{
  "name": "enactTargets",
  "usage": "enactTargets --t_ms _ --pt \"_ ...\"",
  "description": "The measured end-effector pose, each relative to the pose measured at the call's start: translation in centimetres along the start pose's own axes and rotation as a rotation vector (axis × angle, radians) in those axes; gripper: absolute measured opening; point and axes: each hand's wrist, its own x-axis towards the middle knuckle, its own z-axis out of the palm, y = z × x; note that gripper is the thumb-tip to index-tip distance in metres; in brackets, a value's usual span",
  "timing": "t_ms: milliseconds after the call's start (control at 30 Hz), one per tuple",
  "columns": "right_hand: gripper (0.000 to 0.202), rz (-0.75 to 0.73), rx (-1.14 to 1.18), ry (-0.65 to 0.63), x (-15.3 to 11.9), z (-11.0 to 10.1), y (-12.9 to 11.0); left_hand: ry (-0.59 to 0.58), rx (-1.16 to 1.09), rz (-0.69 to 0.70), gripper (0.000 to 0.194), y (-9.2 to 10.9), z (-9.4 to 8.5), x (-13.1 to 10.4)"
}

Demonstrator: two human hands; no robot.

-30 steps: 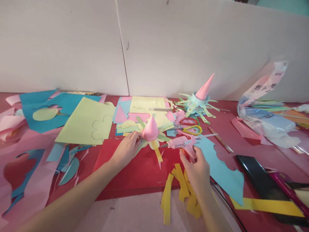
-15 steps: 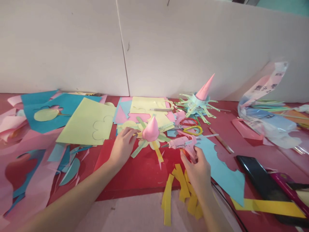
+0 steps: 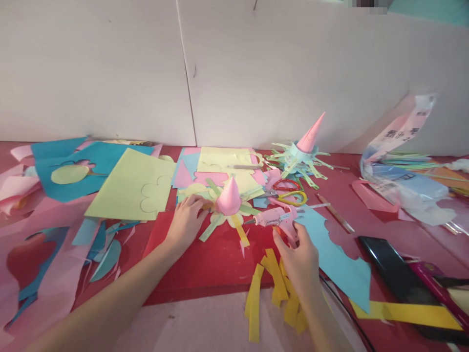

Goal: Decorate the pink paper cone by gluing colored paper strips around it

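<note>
R hand (image 3: 298,252) grips smooth pink plastic glue gun (image 3: 274,215); L hand (image 3: 187,220) half-curled, can't tell if pinching. Pink pointed cone (image 3: 229,198) w/ flat paper strips (image 3: 209,229) radiating, just right of L hand.

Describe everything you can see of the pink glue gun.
The pink glue gun looks plastic, with a narrow grey nozzle, a pale label on its side and an orange part beneath the body. A translucent stick juts from its rear. The right hand holds its handle, nozzle pointing left. Whether the tip touches the yellow strip beside it, I can't tell.
</note>
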Motion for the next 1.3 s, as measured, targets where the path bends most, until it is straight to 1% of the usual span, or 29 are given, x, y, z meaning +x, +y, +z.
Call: enactTargets --t_ms 200,333,467,567,633,700,733,800,833,900,967,1067,1100,1133,1233,1300 --pt "0.05 -0.013 0.013 0.011 0.1 0.0 0.0 0.03 -0.027 0.026 0.018 0.1 -0.1 0.1" --pt "0.048 -0.025 0.018 0.013 0.1 0.0 0.0 0.03 -0.041 0.028 0.015 0.3 -0.3 0.1" --pt "0.047 0.006 0.013 0.004 0.1 0.0 -0.1 0.022 -0.039 0.013 0.012 0.4 -0.4 0.1" --pt "0.047 0.014 0.015 -0.008 0.1 -0.2 -0.3 0.055 -0.043 0.028 0.012 0.7 -0.6 0.0" --pt "0.048 0.028 0.019 -0.014 0.1 -0.2 -0.4 0.091 -0.07 0.095 0.013 1.2 -0.7 -0.2" --pt "0.048 0.039 0.028 -0.02 0.0 -0.3 -0.4 0.099 -0.093 0.224 0.016 1.9 -0.8 -0.6" --pt "0.047 0.04 0.034 -0.021 0.0 -0.3 -0.5 0.085 -0.097 0.303 0.017 2.4 -0.9 -0.9" --pt "0.046 0.038 0.046 -0.013 0.0 -0.4 -0.5 0.014 -0.075 0.461 0.018 3.3 -0.8 -1.5" --pt "0.046 0.039 0.054 -0.004 0.0 -0.5 -0.5 -0.029 -0.053 0.507 0.019 3.8 -0.8 -1.8" --pt "0.046 0.051 0.075 0.021 0.0 -0.6 -0.6 -0.108 -0.009 0.558 0.025 4.7 -0.6 -2.4" --pt "0.047 0.068 0.1 0.045 0.0 -0.7 -0.7 -0.154 0.036 0.546 0.035 5.3 -0.3 -2.7" --pt "0.047 0.081 0.116 0.046 0.0 -0.8 -0.8 -0.153 0.105 0.498 0.052 5.8 0.2 -2.8" --pt "0.047 0.08 0.116 0.04 0.0 -0.8 -0.8 -0.146 0.124 0.496 0.054 5.9 0.4 -2.7" --pt "0.046 0.077 0.116 0.032 0.0 -0.8 -0.8 -0.138 0.138 0.502 0.051 6.0 0.5 -2.7" --pt "0.046 0.069 0.109 0.023 0.1 -0.6 -0.7 -0.108 0.142 0.535 0.024 6.1 0.7 -2.8" --pt "0.047 0.074 0.101 0.029 0.1 -0.6 -0.7 -0.064 0.085 0.487 0.022 5.9 0.7 -2.9"
